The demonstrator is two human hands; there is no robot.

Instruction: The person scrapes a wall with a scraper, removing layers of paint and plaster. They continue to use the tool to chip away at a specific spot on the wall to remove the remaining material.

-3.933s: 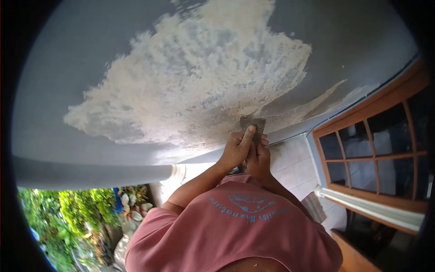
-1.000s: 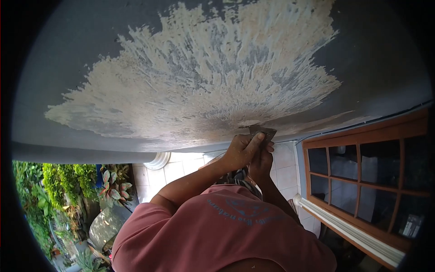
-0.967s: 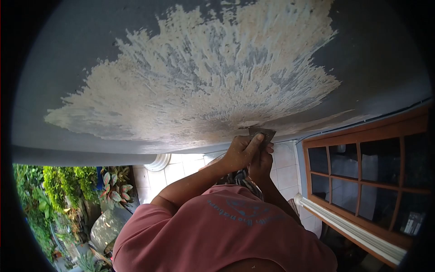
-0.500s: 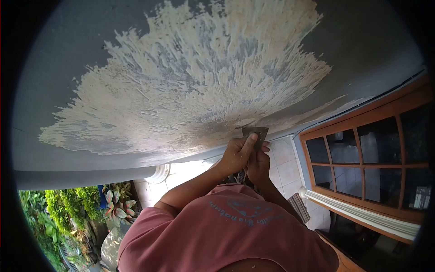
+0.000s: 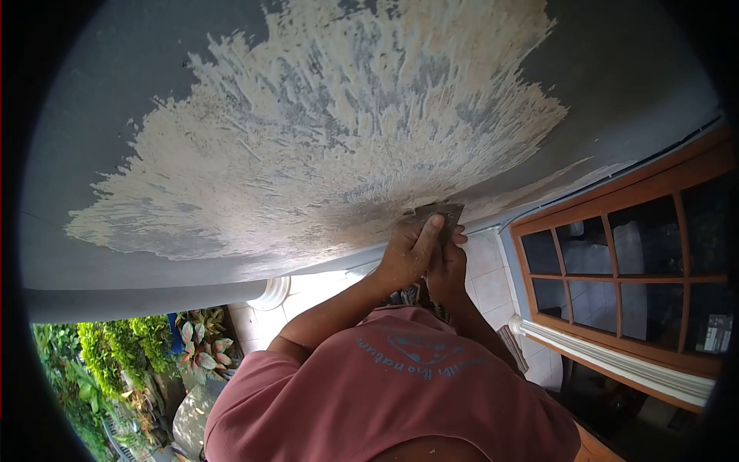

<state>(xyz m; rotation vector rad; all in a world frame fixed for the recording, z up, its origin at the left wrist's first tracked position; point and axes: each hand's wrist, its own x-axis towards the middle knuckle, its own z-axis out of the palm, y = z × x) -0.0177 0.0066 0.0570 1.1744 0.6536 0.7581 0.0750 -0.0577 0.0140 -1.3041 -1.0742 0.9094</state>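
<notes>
Scraper (image 5: 451,213): flat, dark, speckled blade, located at the near edge of the wall's rough pale patch (image 5: 339,154). Left hand (image 5: 410,250) clamps it, thumb on face; right hand (image 5: 447,269) closes around it below.

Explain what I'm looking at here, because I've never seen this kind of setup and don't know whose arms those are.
There's no machine: each grip is a bare hand belonging to the person in the pinkish-red T-shirt. They wear the one camera on their head, looking forward and down, so you see roughly their own view. The surface in front is a grey wall with a large, rough pale patch on it. The left grip holds a flat scraper, thumb on its face. The right grip is close beside it; whether it also holds the scraper is hidden. A wood-framed window is on the right, green plants on the left.
</notes>
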